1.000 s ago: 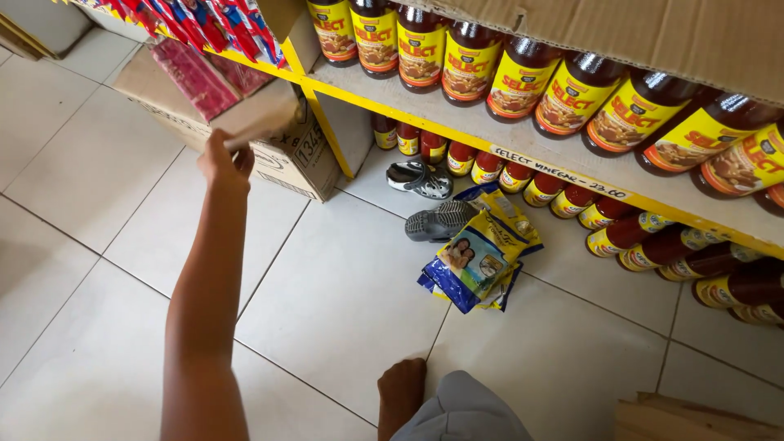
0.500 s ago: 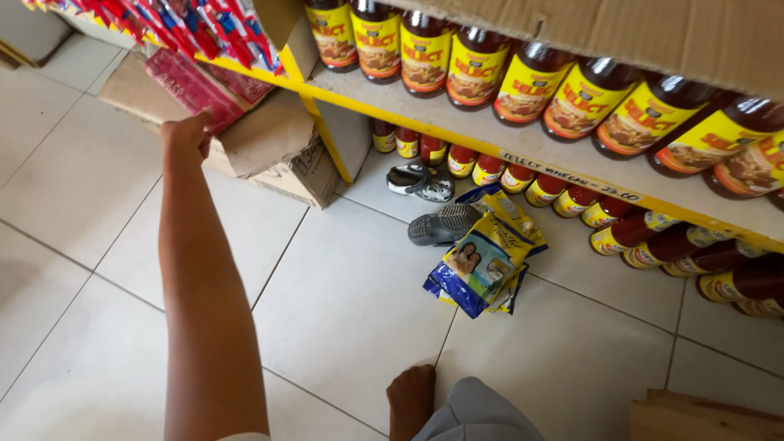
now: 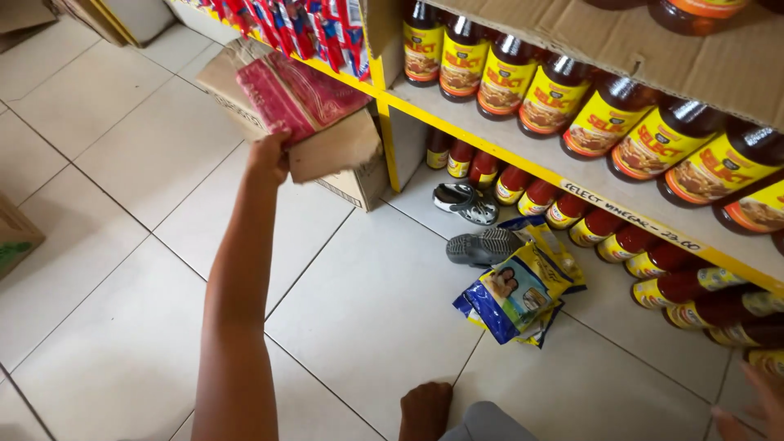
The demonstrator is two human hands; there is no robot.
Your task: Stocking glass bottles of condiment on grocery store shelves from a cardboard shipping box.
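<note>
My left hand [image 3: 268, 155] is stretched far out to an open cardboard box [image 3: 353, 181] on the floor under the yellow shelf. Its fingers are closed on the edge of the box's front flap [image 3: 335, 147], right below a red patterned packet [image 3: 294, 94] that lies in the box. Only a sliver of my right hand [image 3: 747, 412] shows at the bottom right corner, with nothing visible in it. My bare foot [image 3: 425, 408] and a grey-clad knee [image 3: 490, 423] are at the bottom edge.
Blue and yellow snack bags [image 3: 518, 294] lie on the white tile floor beside a pair of grey clogs [image 3: 478, 245]. Dark bottles with yellow labels [image 3: 572, 98] fill the yellow shelf [image 3: 523, 167] and the floor beneath it. Another box corner [image 3: 12, 241] is at left.
My left arm has reached further forward and closed on the box flap. The view has moved closer to the box and shelf.
</note>
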